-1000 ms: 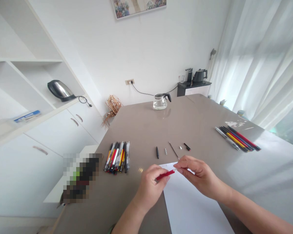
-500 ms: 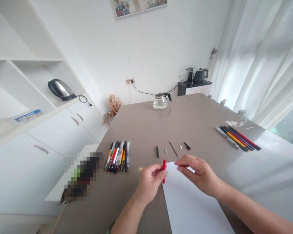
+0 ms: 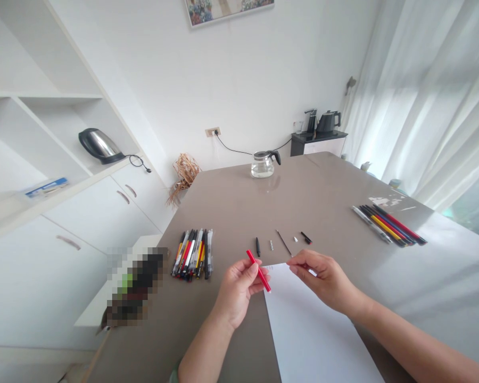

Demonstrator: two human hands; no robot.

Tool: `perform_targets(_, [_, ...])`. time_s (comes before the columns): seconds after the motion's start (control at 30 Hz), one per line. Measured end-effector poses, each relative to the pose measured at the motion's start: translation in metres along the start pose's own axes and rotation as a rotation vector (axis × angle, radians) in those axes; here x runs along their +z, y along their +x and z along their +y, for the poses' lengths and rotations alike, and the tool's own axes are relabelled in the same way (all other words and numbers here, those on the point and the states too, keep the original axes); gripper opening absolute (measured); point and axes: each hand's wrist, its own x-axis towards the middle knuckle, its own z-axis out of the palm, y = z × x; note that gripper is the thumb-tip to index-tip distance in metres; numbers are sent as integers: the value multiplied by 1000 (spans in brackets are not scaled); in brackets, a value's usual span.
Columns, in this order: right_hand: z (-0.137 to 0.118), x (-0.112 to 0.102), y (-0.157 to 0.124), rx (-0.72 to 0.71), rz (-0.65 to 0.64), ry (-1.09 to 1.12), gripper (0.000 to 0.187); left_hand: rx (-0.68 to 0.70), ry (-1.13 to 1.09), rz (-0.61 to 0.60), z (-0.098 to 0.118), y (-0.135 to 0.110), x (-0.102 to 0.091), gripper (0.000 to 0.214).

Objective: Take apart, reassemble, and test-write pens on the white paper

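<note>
We see a glass pot [image 3: 262,167] far back on the bench [image 3: 303,202], a steel kettle [image 3: 101,147] shelved left, white curtains [image 3: 415,90] right.

Free tabletop [image 3: 303,199] beyond the refill [image 3: 285,243] — then the glass pot [image 3: 262,168] blocks.

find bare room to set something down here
Bare: tabletop between glass carafe and pen refill; also between left pen pile and black pen piece. Crowded: around the left hand and right hand, with the red pen barrel and paper.
</note>
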Motion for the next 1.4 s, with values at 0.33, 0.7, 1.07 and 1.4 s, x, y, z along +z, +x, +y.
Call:
perform_targets(0.33, [2,2,2,34,-50,3,21,174,307,22,-1,-3,4,23])
perform_targets(0.7, [10,1,4,79,-12,-26,24,87,-54,48,5,-1,1,24])
perform_targets(1.07, [59,-30,20,298,387,-138,35,214,308,-2,5,-4,1,23])
perform_targets(1.4, [78,-27,27,68,287,-537,30,279,506,59,-1,-4,3,25])
